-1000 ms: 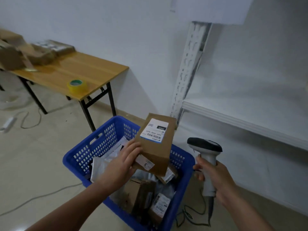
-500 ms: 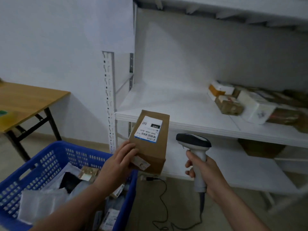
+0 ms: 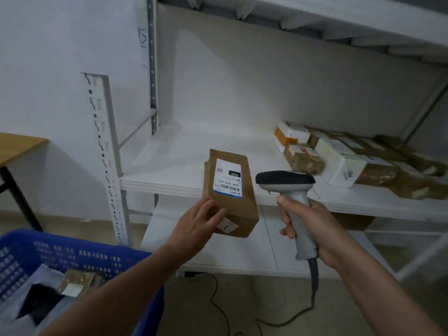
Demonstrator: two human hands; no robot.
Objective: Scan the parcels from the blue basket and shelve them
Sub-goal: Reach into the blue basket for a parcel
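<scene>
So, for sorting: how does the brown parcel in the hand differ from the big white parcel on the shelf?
The brown parcel is kraft brown; the white parcel is white. The brown parcel is held up in the left hand; the white parcel lies flat on the shelf. Both are oblong.

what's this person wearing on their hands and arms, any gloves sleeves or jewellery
Nothing is worn that shows. The left hand and right hand are bare: no gloves, rings or tape. The left forearm and right forearm are uncovered to the frame edge, with no sleeve cuff, watch or bracelet in view.
</scene>
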